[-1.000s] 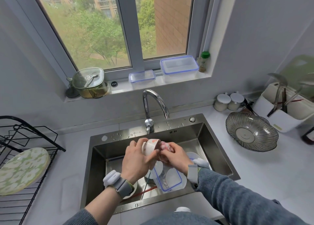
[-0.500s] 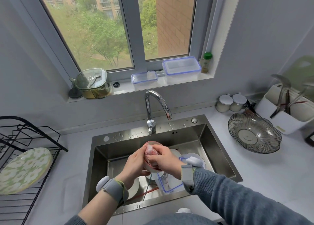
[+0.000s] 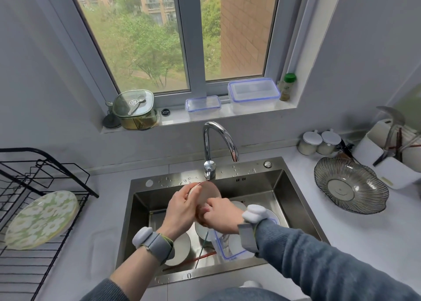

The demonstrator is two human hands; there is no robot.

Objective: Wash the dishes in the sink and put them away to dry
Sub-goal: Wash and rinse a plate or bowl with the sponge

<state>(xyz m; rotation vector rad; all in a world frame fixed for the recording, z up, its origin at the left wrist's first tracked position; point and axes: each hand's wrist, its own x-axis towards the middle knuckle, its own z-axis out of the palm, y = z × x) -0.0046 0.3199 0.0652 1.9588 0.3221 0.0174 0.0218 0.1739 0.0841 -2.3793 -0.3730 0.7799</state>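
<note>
Bowl [image 3: 208,192] is held tilted above the sink [image 3: 291,187], just below the faucet [image 3: 219,139]. Left hand [image 3: 182,209] grips its rim, fingers curled round the edge. Right hand [image 3: 219,215] has fingers curled, pressing inside the bowl. Plates [image 3: 181,246] and a container [image 3: 224,248] lie in the sink; one plate [image 3: 42,218] stands in the rack [image 3: 34,266].

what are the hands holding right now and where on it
The left hand grips a small pinkish bowl by its rim over the sink; the right hand presses something pink inside it.
</note>
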